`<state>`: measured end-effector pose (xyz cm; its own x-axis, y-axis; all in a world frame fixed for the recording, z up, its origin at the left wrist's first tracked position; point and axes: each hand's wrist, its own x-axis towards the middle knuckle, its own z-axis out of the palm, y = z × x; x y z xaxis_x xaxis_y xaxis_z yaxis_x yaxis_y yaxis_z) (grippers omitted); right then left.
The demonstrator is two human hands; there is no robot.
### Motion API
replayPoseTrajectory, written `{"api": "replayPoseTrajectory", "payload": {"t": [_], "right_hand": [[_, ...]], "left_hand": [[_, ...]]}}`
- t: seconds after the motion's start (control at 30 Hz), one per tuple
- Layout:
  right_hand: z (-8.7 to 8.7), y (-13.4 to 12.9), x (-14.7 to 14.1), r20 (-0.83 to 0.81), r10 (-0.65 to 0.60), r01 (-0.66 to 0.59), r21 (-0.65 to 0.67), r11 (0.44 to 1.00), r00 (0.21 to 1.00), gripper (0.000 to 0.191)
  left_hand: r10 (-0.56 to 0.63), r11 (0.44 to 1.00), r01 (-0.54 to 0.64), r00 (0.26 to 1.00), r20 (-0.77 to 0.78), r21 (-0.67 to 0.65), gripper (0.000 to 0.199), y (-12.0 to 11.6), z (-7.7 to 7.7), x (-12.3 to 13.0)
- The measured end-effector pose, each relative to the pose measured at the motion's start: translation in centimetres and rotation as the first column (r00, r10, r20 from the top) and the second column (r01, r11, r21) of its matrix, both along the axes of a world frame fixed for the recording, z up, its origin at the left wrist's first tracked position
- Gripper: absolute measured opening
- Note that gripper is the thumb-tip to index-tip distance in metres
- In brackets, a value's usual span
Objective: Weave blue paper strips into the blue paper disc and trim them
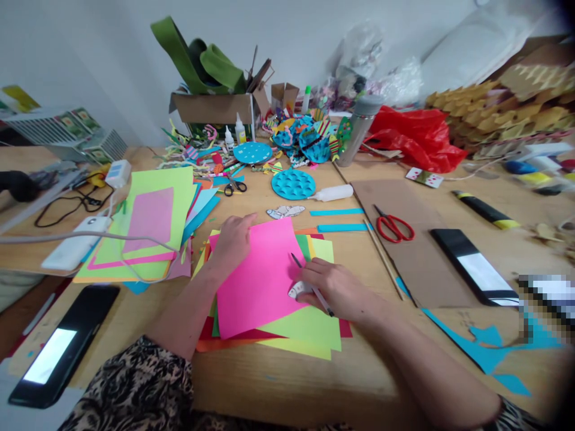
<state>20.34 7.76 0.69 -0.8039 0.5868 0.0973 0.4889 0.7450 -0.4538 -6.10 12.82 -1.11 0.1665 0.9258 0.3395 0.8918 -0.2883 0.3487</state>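
Observation:
A bright pink paper sheet lies askew on a pile of coloured sheets, with yellow-green paper showing beneath. My left hand grips its upper left edge, one finger reaching past it; the other fingertips are mostly hidden. In my right hand is a pen, slanting across the fingers. Under that hand, a small white fish cutout with drawn lines lies on the pink sheet, partly covered. More fish cutouts rest on the table just beyond the sheet.
Red-handled scissors and a phone lie on cardboard at right. Blue strips, a white glue bottle and a blue scalloped disc are ahead. Stacked papers, a cable and another phone are left.

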Motion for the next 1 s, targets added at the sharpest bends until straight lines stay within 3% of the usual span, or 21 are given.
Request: {"api": "replayPoseTrajectory", "payload": {"t": [0.2,0.33,0.57,0.73,1.0], "right_hand": [[0.3,0.0,0.3,0.046,-0.002,0.003,-0.037,0.999,0.999,0.029],[1.0,0.0,0.4,0.069,0.028,-0.023,-0.069,0.997,0.997,0.035],[1.4,-0.2,0.4,0.037,0.038,-0.035,-0.100,0.994,0.999,0.035],[2.0,0.0,0.8,-0.048,0.047,-0.057,-0.235,0.970,0.998,0.043],[0.9,-0.4,1.8,-0.137,0.009,-0.049,-0.291,0.955,0.991,0.054]], "left_hand": [[-0.047,0.998,0.044,0.997,-0.054,-0.047,0.050,-0.1,0.1,0.1],[-0.053,0.996,0.043,0.990,-0.132,-0.077,0.050,-1.1,1.2,0.5],[-0.285,0.944,0.247,0.945,-0.163,-0.218,0.024,-6.8,4.3,3.0],[-0.411,0.905,0.390,0.904,-0.118,-0.169,0.019,-9.3,3.2,4.7],[-0.481,0.877,0.466,0.854,-0.197,-0.120,0.017,-9.3,1.5,5.0]]}}
